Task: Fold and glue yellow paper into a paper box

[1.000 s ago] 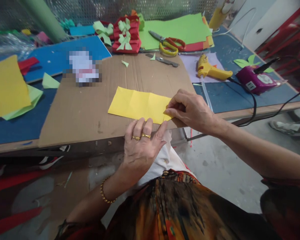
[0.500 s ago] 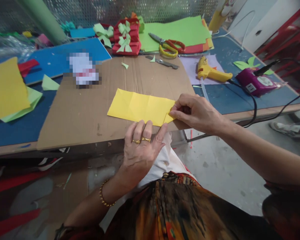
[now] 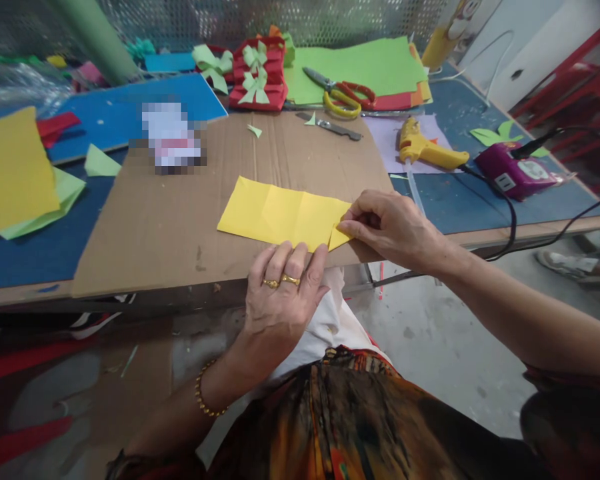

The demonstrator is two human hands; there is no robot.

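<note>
- Paper (image 3: 280,212) is pinched by right hand (image 3: 395,223), fingertips closed.
- Edge beside them is touched by left hand (image 3: 283,300), fingers slightly spread.
- Corner (image 3: 337,238) may be creased askew if paper slips.

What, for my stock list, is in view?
Table: 1, blue, across the view
Cardboard: 1, brown, on table
Strip: 1, yellow, on cardboard
Stacked sheets: several, mostly green, far side
Scissors: 1, red and yellow handles, on stacked sheets' edge
Blade: 1, grey, cardboard's far edge
Glue gun: 1, yellow, on lilac sheet
Box: 1, purple, right
Pleated piece: 1, red, far middle
Bows: 3, pale green, on or beside pleated piece
Board: 1, blue, back left
Loose sheet: 1, yellow, left
Pixelated item: 1, whitish, cardboard's far left
Clutter: uncountable, blurred, back left
Left hand: 1, bare, strip's near edge
Right hand: 1, bare, grip on strip's right end
</note>
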